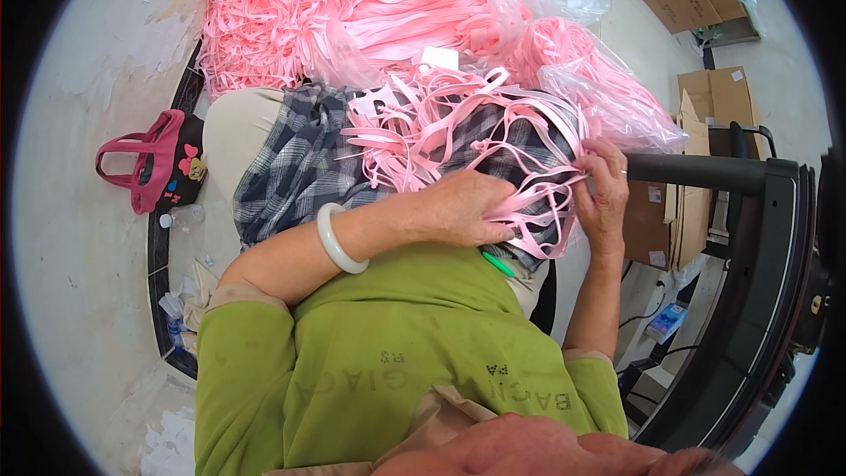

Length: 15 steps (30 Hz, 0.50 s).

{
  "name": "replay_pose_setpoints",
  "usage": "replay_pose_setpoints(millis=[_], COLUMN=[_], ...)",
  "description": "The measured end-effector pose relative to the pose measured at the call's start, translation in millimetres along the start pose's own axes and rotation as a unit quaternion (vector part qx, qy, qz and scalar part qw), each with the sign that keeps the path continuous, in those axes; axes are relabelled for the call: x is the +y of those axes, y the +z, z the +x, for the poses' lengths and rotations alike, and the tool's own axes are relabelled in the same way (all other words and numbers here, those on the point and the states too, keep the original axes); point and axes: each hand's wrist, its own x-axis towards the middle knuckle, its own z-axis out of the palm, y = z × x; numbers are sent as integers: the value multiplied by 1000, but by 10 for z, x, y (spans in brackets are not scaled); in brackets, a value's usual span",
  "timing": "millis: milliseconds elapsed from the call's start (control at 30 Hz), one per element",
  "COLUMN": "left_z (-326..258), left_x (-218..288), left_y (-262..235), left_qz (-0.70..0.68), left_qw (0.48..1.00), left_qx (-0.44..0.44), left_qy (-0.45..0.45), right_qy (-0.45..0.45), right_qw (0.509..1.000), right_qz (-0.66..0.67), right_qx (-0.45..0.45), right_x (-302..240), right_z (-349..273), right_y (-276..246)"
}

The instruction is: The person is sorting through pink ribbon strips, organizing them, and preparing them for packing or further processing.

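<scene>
A tangle of thin pink straps (410, 137) lies across the checked cloth on my lap. My left hand (471, 205), with a white bangle (339, 238) on its forearm, is closed round a bunch of these straps near my belly. To its right, my right hand (603, 185) pinches pink straps between thumb and fingers, with loops hanging between the two hands. Some strap ends are hidden under my fingers. Just below my left hand, a slim green object (499, 264) rests against my shirt; its kind is unclear.
Large heaps of pink straps (264, 18), partly in clear plastic bags (617, 106), lie beyond my knees. A pink and black handbag (159, 163) is on the left. On the right are a black armrest-like bar (696, 173) and cardboard boxes (718, 97).
</scene>
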Motion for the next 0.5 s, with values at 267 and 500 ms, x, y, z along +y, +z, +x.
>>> replay_pose_setpoints(millis=[267, 500], left_z=[-306, -395], left_x=[-430, -557], left_y=[-747, -776], left_qz=[-75, 110], left_qw=[974, 969], left_qx=[194, 200], left_qy=[-90, -95], right_qy=[115, 177], right_qw=[991, 975], right_qz=[-34, 122], right_qx=[-59, -61], right_x=[263, -1], right_z=[-598, -286], right_y=[-212, -255])
